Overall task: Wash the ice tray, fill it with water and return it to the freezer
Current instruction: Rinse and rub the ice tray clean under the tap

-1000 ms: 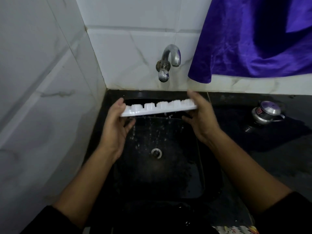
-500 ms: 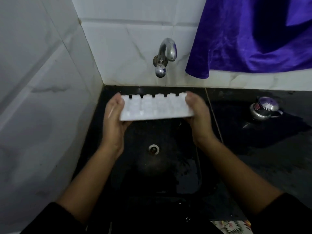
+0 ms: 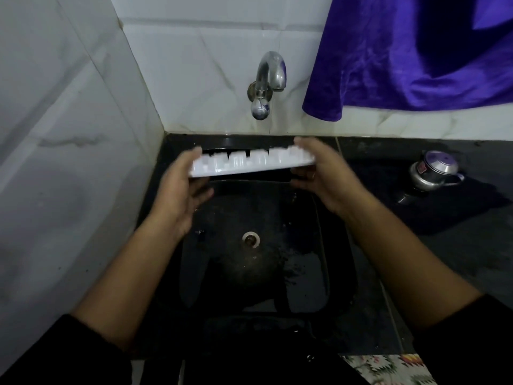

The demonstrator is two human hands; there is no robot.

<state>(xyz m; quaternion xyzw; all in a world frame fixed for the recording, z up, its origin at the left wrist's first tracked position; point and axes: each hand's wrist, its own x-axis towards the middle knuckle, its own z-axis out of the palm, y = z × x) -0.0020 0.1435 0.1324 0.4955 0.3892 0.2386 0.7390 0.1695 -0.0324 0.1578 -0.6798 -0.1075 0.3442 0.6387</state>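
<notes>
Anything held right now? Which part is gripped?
The white ice tray, held by its two short ends: the left hand grips its left end, the right hand its right end, above the black sink.

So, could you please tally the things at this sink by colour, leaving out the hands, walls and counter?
White: 1, the ice tray
Purple: 1, the hanging cloth
Silver: 2, the tap and the small pot
Black: 1, the sink
Patterned: 1, the floral cloth
Total: 6
</notes>
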